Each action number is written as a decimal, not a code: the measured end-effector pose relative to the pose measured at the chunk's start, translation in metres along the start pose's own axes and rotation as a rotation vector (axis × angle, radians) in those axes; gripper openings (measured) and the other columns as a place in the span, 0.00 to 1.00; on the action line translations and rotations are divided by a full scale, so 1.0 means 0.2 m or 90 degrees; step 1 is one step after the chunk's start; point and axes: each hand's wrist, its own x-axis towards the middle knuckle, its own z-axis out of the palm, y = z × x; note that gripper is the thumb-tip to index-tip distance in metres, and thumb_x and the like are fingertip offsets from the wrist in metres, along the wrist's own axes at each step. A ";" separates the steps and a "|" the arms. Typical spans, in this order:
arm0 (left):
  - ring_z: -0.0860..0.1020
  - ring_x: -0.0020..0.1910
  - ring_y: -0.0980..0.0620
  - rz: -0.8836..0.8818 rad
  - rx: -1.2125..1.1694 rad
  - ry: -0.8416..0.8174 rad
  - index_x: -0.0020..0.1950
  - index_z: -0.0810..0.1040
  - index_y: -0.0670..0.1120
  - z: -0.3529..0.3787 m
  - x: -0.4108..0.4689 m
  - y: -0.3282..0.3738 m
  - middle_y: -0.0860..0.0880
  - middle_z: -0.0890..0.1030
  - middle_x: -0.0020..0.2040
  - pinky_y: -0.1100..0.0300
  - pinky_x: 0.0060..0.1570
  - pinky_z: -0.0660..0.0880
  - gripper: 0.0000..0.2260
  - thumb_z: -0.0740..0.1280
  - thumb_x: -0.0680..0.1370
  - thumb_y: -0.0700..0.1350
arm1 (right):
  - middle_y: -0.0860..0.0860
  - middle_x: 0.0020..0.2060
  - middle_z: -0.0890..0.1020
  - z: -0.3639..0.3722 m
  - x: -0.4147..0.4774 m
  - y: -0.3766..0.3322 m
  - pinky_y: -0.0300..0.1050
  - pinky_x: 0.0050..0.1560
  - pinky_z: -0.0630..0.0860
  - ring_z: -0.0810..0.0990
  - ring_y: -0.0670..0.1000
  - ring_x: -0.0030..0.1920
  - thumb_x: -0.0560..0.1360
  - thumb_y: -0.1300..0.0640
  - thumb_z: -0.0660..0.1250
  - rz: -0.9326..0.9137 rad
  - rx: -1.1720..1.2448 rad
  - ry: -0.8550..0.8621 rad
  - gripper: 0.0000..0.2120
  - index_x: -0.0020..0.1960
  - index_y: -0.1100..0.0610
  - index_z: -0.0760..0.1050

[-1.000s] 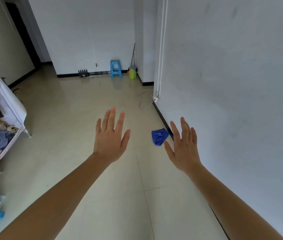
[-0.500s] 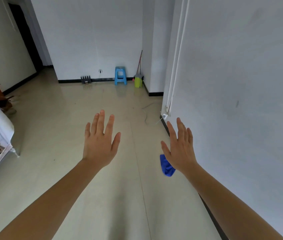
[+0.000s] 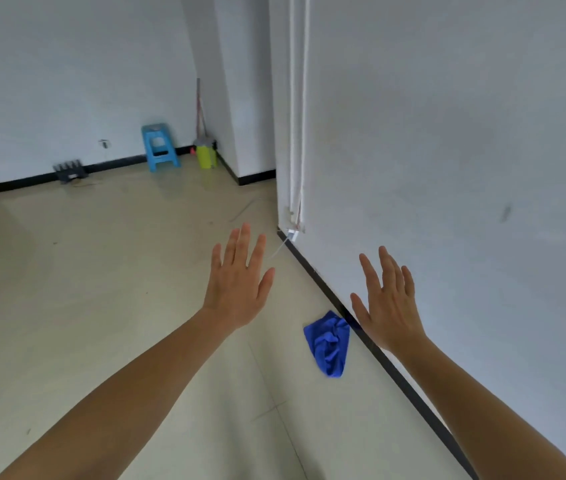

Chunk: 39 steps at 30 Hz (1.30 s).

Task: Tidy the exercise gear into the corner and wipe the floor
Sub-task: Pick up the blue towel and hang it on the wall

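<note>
The blue cloth [image 3: 329,342] now lies uncovered at 8 o'clock of the right hand [image 3: 390,306], not half behind it. The blue stool [image 3: 159,147] slides toward 11 o'clock.

Only the person's arms and hands show from where I stand. The left hand [image 3: 236,292] and the right hand [image 3: 390,313] are bare, each broad across the back with long, slender fingers [image 3: 244,247]. The left forearm [image 3: 129,393] and the right forearm [image 3: 482,410] are bare as well, lean and smooth, uncovered along the whole length that can be seen.
</note>
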 end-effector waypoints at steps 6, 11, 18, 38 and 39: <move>0.54 0.79 0.39 0.091 -0.030 -0.054 0.80 0.50 0.45 0.54 0.66 0.01 0.38 0.51 0.80 0.37 0.72 0.60 0.29 0.49 0.83 0.57 | 0.65 0.79 0.55 0.47 0.38 0.27 0.66 0.75 0.60 0.61 0.65 0.77 0.81 0.47 0.62 0.129 0.012 -0.028 0.34 0.81 0.58 0.54; 0.55 0.79 0.39 0.157 -0.027 -0.127 0.80 0.53 0.44 0.86 1.21 0.00 0.38 0.50 0.80 0.36 0.71 0.62 0.29 0.48 0.83 0.58 | 0.66 0.78 0.58 0.74 0.80 0.45 0.65 0.74 0.63 0.64 0.66 0.76 0.79 0.48 0.65 0.224 0.024 -0.098 0.36 0.81 0.58 0.54; 0.57 0.78 0.38 0.214 -0.054 -0.137 0.80 0.55 0.43 1.18 1.79 -0.08 0.37 0.54 0.79 0.37 0.71 0.63 0.28 0.51 0.83 0.57 | 0.65 0.77 0.62 1.03 1.26 0.56 0.60 0.71 0.69 0.66 0.65 0.74 0.80 0.49 0.66 0.286 0.017 -0.165 0.33 0.79 0.60 0.61; 0.65 0.75 0.37 0.534 -0.130 -0.515 0.74 0.68 0.42 3.99 1.60 0.01 0.37 0.63 0.77 0.38 0.64 0.71 0.23 0.58 0.81 0.49 | 0.51 0.71 0.72 3.22 0.48 0.69 0.52 0.62 0.72 0.72 0.55 0.68 0.84 0.48 0.55 0.758 0.137 -0.492 0.22 0.76 0.51 0.64; 0.64 0.75 0.37 0.557 -0.120 -0.517 0.75 0.67 0.41 4.16 1.52 0.01 0.36 0.62 0.77 0.38 0.64 0.71 0.23 0.58 0.81 0.47 | 0.52 0.70 0.72 3.38 0.40 0.69 0.53 0.62 0.72 0.72 0.56 0.67 0.84 0.48 0.55 0.755 0.142 -0.510 0.21 0.76 0.52 0.64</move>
